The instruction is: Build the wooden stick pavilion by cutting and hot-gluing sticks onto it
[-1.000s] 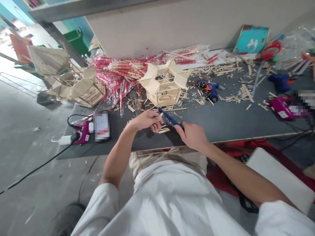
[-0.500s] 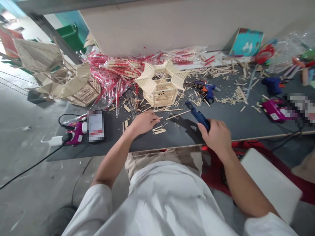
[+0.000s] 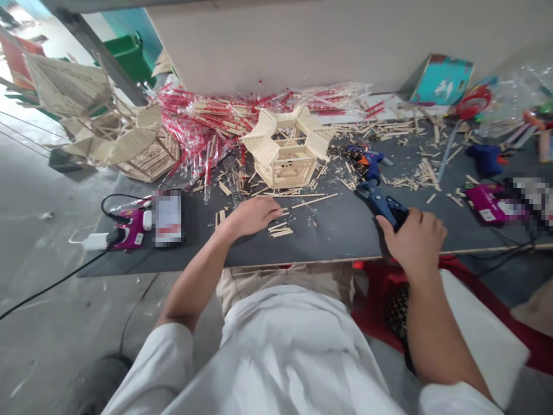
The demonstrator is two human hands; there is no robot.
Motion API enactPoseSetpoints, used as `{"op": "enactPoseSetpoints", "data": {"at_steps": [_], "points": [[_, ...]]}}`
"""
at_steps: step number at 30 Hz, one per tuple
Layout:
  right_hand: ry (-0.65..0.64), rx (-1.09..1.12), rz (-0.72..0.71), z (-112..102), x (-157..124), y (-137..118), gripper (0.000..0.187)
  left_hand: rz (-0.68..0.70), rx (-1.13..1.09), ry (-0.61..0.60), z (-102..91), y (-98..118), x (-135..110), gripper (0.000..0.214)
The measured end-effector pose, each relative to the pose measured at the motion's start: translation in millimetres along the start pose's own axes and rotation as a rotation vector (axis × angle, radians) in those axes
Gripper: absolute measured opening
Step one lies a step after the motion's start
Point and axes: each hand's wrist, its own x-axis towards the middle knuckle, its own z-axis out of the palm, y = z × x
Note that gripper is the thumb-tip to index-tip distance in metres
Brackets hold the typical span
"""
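Observation:
My left hand point(image 3: 257, 215) rests on the tabletop with thumb and fingers pinched round a short wooden stick point(image 3: 284, 210), most of which the fingers hide. Just below it lie several short cut sticks point(image 3: 280, 230), side by side. A longer stick point(image 3: 314, 200) lies to the right of these fingertips. My right hand point(image 3: 415, 237) is wrapped round the handles of a blue hand cutter point(image 3: 380, 204), its head pointing away and left, low over the table. Beyond both hands stands a star-shaped stick model point(image 3: 290, 164) with an open middle.
Red-and-clear plastic wrapping with sticks point(image 3: 216, 118) heaps along the back. Blue glue guns point(image 3: 370, 163) and offcuts lie to the right. A phone point(image 3: 168, 219) and purple power strip point(image 3: 132, 229) are at left, near a larger stick model point(image 3: 125, 144). The table's front edge point(image 3: 311, 262) is close.
My right hand has moved right with the blue cutter, away from the long stick, and the cutter sits lower. My left hand has stayed in nearly the same place.

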Motion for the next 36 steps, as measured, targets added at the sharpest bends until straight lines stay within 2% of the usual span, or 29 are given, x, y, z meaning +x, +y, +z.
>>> {"op": "enactPoseSetpoints", "data": {"at_steps": [6, 10, 14, 17, 21, 25, 27, 31, 36], "points": [[-0.035, -0.034, 0.000, 5.0, 1.2, 1.2, 0.088, 0.051, -0.005, -0.033, -1.6, 3.1, 0.0, 0.044], [-0.066, 0.047, -0.010, -3.9, 5.0, -8.8, 0.078, 0.003, -0.076, 0.040, -0.3, 7.7, -0.3, 0.039], [-0.029, 0.231, -0.196, -30.3, 14.8, -48.5, 0.045, -0.070, -0.229, 0.125, -0.1, 13.2, 0.1, 0.036], [-0.008, 0.337, -0.329, -51.2, 25.0, -90.3, 0.036, -0.043, -0.279, 0.190, 0.7, 12.2, 2.1, 0.029], [-0.211, 0.355, -0.591, -61.0, 41.2, -135.9, 0.030, 0.010, -0.286, 0.357, 4.7, 4.4, 6.7, 0.019], [-0.392, 0.248, -0.676, -54.0, 57.9, -160.7, 0.023, -0.061, -0.351, 0.556, 8.3, -1.0, 10.7, 0.017], [-0.429, 0.213, -0.694, -50.8, 65.3, -167.5, 0.021, -0.074, -0.379, 0.566, 8.9, -1.7, 11.9, 0.017], [-0.474, 0.183, -0.774, -52.3, 76.2, -174.8, 0.019, -0.114, -0.399, 0.507, 8.5, 0.3, 12.6, 0.017], [-0.529, 0.147, -0.772, -73.3, 77.7, -187.6, 0.025, -0.134, -0.377, 0.527, 11.0, 0.3, 12.1, 0.018]]}}
